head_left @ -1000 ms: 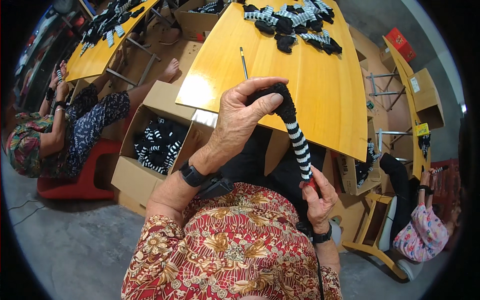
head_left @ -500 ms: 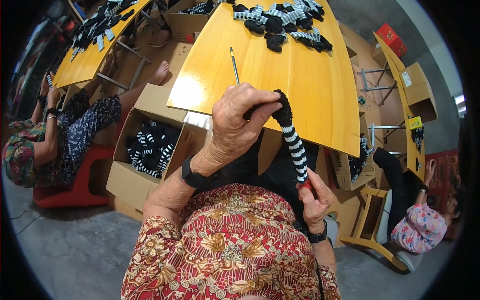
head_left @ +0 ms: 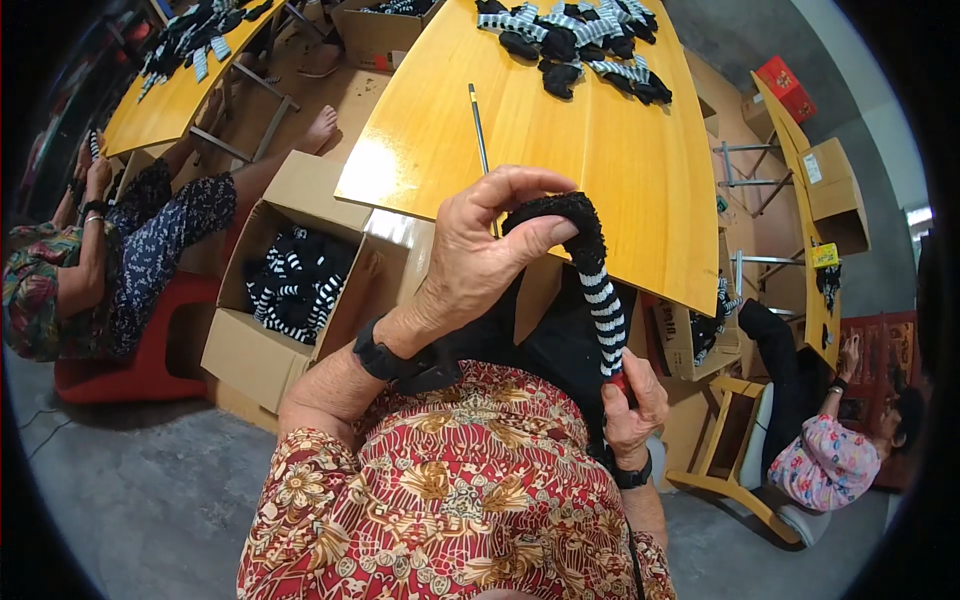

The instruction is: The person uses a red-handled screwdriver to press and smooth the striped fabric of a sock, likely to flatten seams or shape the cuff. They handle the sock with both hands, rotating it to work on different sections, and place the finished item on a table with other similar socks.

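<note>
A sock [head_left: 605, 312] with black and white stripes and a fuzzy black foot stretches between my hands above my lap. My left hand [head_left: 490, 225] pinches the black foot, which curves over between thumb and fingers. Lower down, my right hand [head_left: 634, 405] closes round the striped end, where a bit of red shows at the fingers. What the red thing is, I cannot make out. Just beyond my left hand a thin dark rod [head_left: 477, 125] lies on the yellow table [head_left: 420, 150].
Striped and black socks [head_left: 575, 45] lie heaped at the table's far end. An open cardboard box [head_left: 255, 365] of socks stands at my left, another carton [head_left: 680, 345] at my right. People sit at side tables: one on a red chair [head_left: 150, 345], one on a wooden chair [head_left: 722, 435].
The sock's black foot now bends over in my left hand, with more of it showing between thumb and fingers. My right hand still grips the lower end. The view has shifted slightly.
</note>
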The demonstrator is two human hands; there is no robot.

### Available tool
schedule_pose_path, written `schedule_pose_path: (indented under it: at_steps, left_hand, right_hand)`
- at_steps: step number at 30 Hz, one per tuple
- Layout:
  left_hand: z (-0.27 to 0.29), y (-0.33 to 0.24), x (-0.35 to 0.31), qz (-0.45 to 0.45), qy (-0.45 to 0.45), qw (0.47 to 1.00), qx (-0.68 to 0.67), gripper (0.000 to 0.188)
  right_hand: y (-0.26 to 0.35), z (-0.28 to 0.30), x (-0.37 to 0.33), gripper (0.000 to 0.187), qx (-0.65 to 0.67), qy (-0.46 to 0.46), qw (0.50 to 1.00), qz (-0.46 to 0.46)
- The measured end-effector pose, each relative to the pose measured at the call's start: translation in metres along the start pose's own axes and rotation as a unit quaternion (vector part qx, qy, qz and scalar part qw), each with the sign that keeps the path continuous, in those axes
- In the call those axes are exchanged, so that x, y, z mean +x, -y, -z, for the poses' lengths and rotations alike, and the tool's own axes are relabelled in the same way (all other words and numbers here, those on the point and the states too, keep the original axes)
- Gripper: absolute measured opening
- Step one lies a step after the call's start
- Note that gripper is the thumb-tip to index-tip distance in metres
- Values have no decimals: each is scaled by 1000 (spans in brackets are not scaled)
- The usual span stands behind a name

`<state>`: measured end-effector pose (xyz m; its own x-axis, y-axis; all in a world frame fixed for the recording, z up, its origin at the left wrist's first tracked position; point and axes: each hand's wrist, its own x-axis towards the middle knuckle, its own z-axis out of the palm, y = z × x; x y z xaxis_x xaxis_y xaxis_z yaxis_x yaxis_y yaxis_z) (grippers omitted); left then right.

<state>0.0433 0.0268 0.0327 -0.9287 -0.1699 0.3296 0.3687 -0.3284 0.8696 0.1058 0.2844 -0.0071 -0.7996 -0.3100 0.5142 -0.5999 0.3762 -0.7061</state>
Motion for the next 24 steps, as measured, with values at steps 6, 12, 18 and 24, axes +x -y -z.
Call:
schedule_pose_path:
  at_steps: [6, 12, 18, 24]
  left_hand:
    - [11, 10, 2, 4, 41, 998, -50, 16]
    - [7, 13, 2, -26, 46, 998, 38, 10]
    - [7, 8, 0, 71, 13, 996, -55, 14]
    - [18, 5, 1, 94, 80, 991, -59, 13]
  right_hand:
    - [3, -5, 1, 37, -16, 2, 1000, 3]
    - [11, -9, 3, 40, 6, 12, 999, -31]
    - [6, -2, 12, 39, 28, 38, 999, -21]
    - [10, 1, 21, 40, 32, 63, 998, 3]
